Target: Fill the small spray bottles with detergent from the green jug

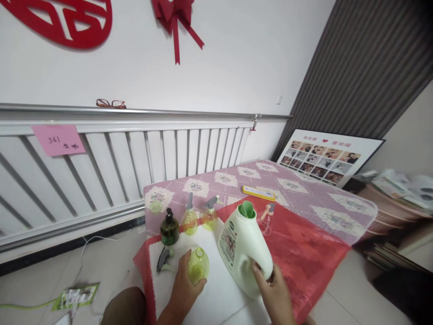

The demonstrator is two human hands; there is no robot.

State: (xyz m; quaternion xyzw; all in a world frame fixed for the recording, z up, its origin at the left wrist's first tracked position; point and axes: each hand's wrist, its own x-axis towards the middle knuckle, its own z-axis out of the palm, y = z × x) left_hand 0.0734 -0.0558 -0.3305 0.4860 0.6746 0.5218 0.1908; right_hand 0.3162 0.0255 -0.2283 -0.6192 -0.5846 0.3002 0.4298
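My left hand (186,282) is wrapped round a yellow-green spray bottle (199,264) whose top is off, so its open neck faces up. Gripped by its handle in my right hand (274,291) is a large pale-green detergent jug (238,246), uncapped, with a green spout inside its mouth. Left of the open bottle lies a grey spray head (164,260). Behind it stand a dark pump bottle (169,228) and two more yellowish spray bottles, one (190,221) upright beside the other (210,216). A clear spray bottle with a pink head (267,219) is partly behind the jug.
A white sheet (216,293) and red plastic (304,243) cover part of the flowered table (287,185). A yellow flat pack (258,193) and a small yellowish round lid (156,206) lie farther back. The radiator (182,153) runs behind; a photo board (324,155) leans at right.
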